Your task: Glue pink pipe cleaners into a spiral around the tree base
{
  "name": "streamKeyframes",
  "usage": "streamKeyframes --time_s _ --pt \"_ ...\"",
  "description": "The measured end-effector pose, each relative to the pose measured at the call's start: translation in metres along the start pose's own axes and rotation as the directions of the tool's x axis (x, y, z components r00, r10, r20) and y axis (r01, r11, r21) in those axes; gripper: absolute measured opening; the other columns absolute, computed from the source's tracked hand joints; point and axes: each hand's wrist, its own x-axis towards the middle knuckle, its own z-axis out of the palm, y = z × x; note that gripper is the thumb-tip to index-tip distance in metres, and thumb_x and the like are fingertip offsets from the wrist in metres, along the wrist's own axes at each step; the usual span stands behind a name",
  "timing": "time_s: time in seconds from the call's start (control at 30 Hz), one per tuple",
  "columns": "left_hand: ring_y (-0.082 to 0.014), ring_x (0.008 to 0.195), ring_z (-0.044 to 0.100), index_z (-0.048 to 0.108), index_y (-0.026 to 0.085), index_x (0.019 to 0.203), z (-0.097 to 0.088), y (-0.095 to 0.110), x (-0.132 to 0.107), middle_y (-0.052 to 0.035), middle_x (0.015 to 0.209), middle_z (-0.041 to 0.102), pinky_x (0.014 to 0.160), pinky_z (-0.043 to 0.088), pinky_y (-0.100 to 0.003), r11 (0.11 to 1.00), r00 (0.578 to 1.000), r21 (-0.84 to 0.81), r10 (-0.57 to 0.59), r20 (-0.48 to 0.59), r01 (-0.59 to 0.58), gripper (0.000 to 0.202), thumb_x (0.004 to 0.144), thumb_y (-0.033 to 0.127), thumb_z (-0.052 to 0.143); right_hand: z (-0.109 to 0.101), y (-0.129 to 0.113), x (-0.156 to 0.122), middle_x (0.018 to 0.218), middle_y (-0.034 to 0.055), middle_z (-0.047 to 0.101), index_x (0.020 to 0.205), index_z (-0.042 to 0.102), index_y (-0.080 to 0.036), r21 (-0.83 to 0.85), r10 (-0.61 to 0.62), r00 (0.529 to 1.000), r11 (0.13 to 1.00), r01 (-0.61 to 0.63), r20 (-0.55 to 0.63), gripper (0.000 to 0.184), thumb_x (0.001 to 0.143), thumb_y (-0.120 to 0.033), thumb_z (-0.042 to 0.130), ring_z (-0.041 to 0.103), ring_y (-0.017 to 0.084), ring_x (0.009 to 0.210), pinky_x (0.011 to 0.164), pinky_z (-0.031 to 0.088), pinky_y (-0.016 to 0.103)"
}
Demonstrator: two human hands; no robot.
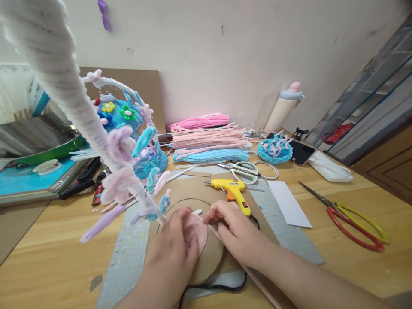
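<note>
A pale pink pipe cleaner coil (200,229) lies flat on a round cardboard disc (212,257). My left hand (174,244) grips it from the left, thumb and fingers bent over its surface. At the coil's right edge, my right hand (236,231) pinches a pink pipe cleaner (260,286), whose tail runs toward the front edge. A white stub (197,211) shows just beyond the coil. From the left hand's far side rises a white wrapped stem (96,137) with fuzzy flowers. Behind the right hand lies a yellow glue gun (236,193).
Bundles of pink and blue pipe cleaners (209,139) lie at the back. White-handled scissors (244,171), a blue fuzzy basket (275,150), a phone (301,151) and red-and-yellow scissors (352,225) are around. A decorated basket (149,165) and metal pot (38,133) stand left.
</note>
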Motion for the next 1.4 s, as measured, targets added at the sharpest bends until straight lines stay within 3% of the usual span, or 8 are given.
streamKeyframes --time_s 0.63,0.8,0.93,1.0,1.03,1.13,1.3,1.4 --pt "-0.0141 0.075 0.061 0.057 0.026 0.096 -0.014 0.008 0.001 0.0024 0.080 0.062 0.066 0.047 -0.023 0.997 0.983 -0.059 0.036 -0.180 -0.047 0.015 0.087 0.017 0.050 0.000 0.000 0.000 0.089 0.0007 0.059 0.089 0.056 -0.022 0.006 -0.024 1.000 1.000 0.024 -0.007 0.037 0.068 0.005 0.041 0.048 0.020 0.087 0.078 0.035 0.034" --pt "-0.0139 0.073 0.060 0.064 0.028 0.106 -0.018 0.007 0.007 0.0000 0.081 0.060 0.064 0.046 -0.023 0.998 0.989 -0.041 0.042 -0.140 -0.048 0.027 0.090 0.020 0.044 0.000 0.001 0.000 0.087 -0.0001 0.058 0.088 0.055 -0.022 0.005 -0.050 0.999 0.999 0.050 -0.019 0.037 0.068 0.006 0.041 0.048 0.019 0.086 0.077 0.034 0.033" --pt "-0.0169 0.081 0.061 0.069 0.025 0.092 -0.017 0.018 0.018 -0.0023 0.086 0.064 0.071 0.047 -0.027 0.970 0.992 -0.237 -0.079 -0.095 0.055 0.021 0.087 0.023 0.049 -0.001 0.000 0.000 0.083 -0.0001 0.056 0.087 0.055 -0.021 -0.004 -0.060 0.998 0.998 0.060 -0.022 0.037 0.066 0.006 0.041 0.047 0.019 0.084 0.076 0.033 0.033" --pt "-0.0180 0.085 0.063 0.068 0.023 0.087 -0.016 0.029 0.028 -0.0023 0.088 0.067 0.075 0.047 -0.029 0.860 0.963 -0.453 -0.269 -0.016 0.233 0.012 0.082 0.026 0.057 -0.002 0.000 0.001 0.082 0.0001 0.055 0.086 0.055 -0.020 -0.010 -0.062 0.998 0.998 0.062 -0.023 0.036 0.066 0.006 0.041 0.047 0.019 0.083 0.075 0.033 0.032" --pt "-0.0180 0.085 0.064 0.066 0.022 0.086 -0.015 0.036 0.034 -0.0024 0.090 0.068 0.075 0.048 -0.028 0.733 0.924 -0.593 -0.380 0.049 0.333 0.009 0.080 0.027 0.061 -0.001 0.000 0.001 0.082 0.0002 0.056 0.085 0.055 -0.020 -0.012 -0.065 0.998 0.998 0.065 -0.025 0.035 0.066 0.005 0.042 0.047 0.019 0.082 0.075 0.033 0.032" --pt "-0.0163 0.077 0.067 0.059 0.018 0.078 -0.017 0.057 0.055 -0.0013 0.076 0.067 0.071 0.052 -0.026 0.100 0.792 -0.906 -0.532 0.300 0.411 0.012 0.073 0.020 0.070 0.000 0.002 0.002 0.084 0.0007 0.057 0.085 0.053 -0.020 -0.011 -0.079 0.996 0.997 0.078 -0.034 0.032 0.067 0.004 0.043 0.047 0.019 0.082 0.075 0.033 0.033" --pt "-0.0040 0.055 0.058 0.058 0.015 0.081 -0.036 0.084 0.085 0.0060 0.062 0.055 0.064 0.054 -0.018 -0.122 0.836 -0.963 -0.478 0.271 0.242 0.009 0.079 0.007 0.062 0.001 0.003 0.001 0.084 0.0011 0.059 0.083 0.054 -0.021 -0.008 -0.080 0.996 0.997 0.080 -0.045 0.029 0.069 0.003 0.045 0.047 0.019 0.082 0.075 0.033 0.033" --pt "0.0007 0.044 0.046 0.062 0.012 0.081 -0.047 0.090 0.086 0.0068 0.062 0.052 0.052 0.050 -0.012 -0.125 0.883 -0.982 -0.434 0.182 0.141 0.001 0.081 0.011 0.063 0.001 0.003 0.000 0.085 0.0004 0.060 0.084 0.054 -0.021 -0.007 -0.089 0.995 0.996 0.088 -0.047 0.031 0.069 0.004 0.044 0.047 0.019 0.081 0.073 0.032 0.031"
